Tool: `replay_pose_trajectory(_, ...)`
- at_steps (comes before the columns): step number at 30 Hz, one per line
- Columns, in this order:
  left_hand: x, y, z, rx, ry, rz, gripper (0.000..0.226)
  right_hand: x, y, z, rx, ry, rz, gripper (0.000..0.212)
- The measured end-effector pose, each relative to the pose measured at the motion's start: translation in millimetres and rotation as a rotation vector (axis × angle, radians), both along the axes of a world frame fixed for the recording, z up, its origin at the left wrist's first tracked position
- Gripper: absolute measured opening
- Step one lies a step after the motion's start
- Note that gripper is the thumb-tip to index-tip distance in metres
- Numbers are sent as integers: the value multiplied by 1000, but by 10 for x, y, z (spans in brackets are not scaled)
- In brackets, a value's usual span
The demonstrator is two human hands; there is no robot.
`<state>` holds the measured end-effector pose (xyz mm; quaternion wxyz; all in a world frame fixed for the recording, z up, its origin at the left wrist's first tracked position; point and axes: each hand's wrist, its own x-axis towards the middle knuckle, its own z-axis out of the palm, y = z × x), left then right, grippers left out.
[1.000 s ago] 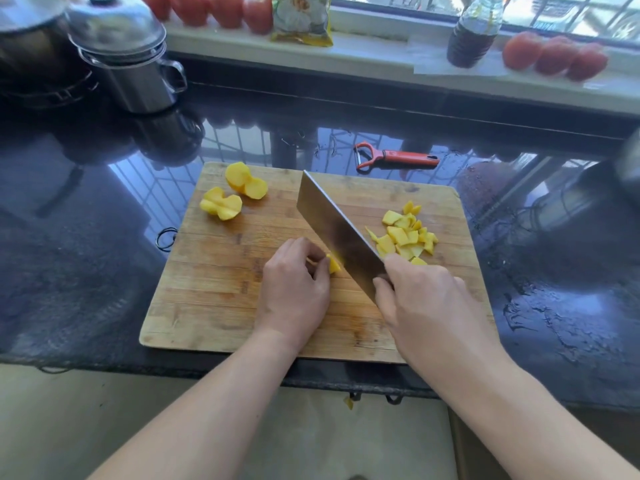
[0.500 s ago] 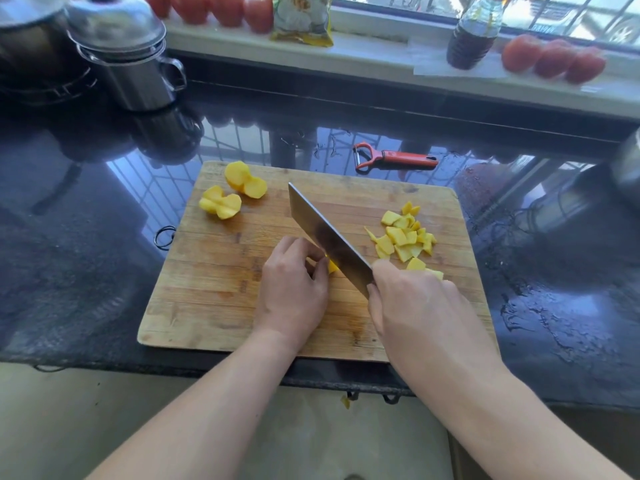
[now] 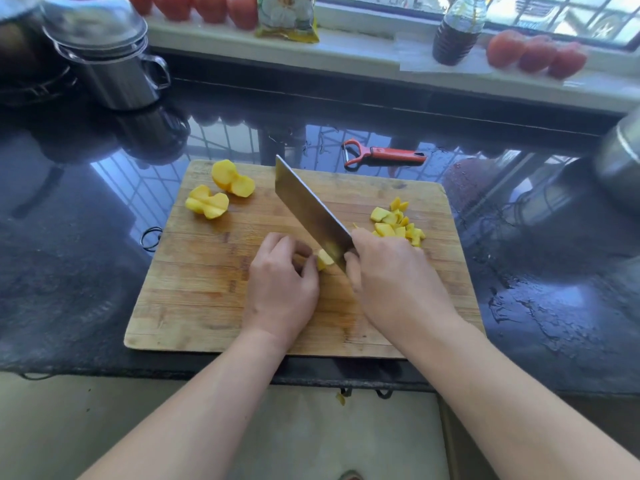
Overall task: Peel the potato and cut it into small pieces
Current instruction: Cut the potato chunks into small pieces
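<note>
Both hands (image 3: 332, 271) nearer, cleaver (image 3: 311, 211) shifted left

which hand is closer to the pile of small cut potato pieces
Right. The right hand, gripping the cleaver, sits just in front of the pile of cut pieces, nearly touching it. The left hand is farther off, across the blade, holding the potato piece being cut.

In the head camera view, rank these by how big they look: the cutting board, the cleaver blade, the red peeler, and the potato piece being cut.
1. Cutting board
2. Cleaver blade
3. Red peeler, though it lies farther from the camera, so its true size is less sure
4. Potato piece, partly hidden by the left hand
</note>
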<state>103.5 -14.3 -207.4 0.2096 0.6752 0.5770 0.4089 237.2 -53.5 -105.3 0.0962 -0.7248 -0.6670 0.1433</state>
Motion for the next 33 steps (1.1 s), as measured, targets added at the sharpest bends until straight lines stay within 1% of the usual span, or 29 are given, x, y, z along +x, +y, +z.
replay_pose_trajectory(3,-20,-6,19,-7,-15,6,14,55,-161,91,36,39,-10,21)
replay_pose_trajectory(5,-26,-12,25,-1,-20,17,17,41,-272,130,-2,5,5,23)
replay_pose_trajectory(9,-14,-13,30,6,-19,20,18,-23,-406,120,-58,-40,15,22)
replay_pose_trajectory(13,6,16,14,-14,5,25,19,-37,-432,103,-61,-46,15,27)
replay_pose_trajectory(18,30,9,-2,-6,10,34,17,-30,-420,81,-18,-131,33,33)
replay_pose_trajectory(21,33,8,-5,4,17,28,18,-7,-415,106,-13,-161,20,30)
replay_pose_trajectory(26,31,1,-5,11,29,10,19,-7,-407,153,-19,-152,15,22)
replay_pose_trajectory(33,30,6,-12,19,31,-8,21,-17,-414,147,-45,-160,24,25)
